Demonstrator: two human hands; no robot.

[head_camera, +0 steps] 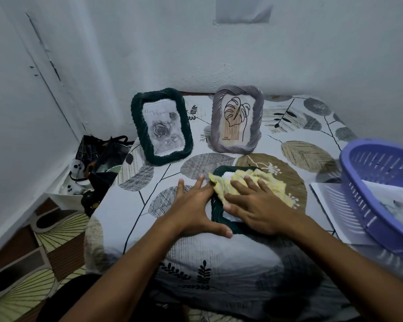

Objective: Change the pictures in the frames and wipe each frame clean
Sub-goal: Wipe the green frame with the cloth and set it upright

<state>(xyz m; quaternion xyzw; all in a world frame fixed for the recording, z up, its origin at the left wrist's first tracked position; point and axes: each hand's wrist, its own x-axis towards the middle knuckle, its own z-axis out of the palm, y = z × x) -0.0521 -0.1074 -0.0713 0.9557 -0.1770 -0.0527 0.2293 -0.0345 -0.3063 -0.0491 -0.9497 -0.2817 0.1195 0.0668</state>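
A dark green frame [218, 211] lies flat on the patterned tablecloth [130, 205], mostly hidden under my hands. My left hand [193, 205] rests flat along its left edge, fingers spread. My right hand [256, 205] presses a yellow cloth [272, 182] down on the frame's face. Behind stand two upright frames: a dark green one with a grey rose picture [162, 125] and a grey one with a leaf drawing [236, 119].
A purple slotted basket [379, 189] sits at the right table edge, over printed sheets [333, 205]. Dark bags and a white object [96, 166] are heaped in the left corner by the wall. Patterned floor lies below on the left.
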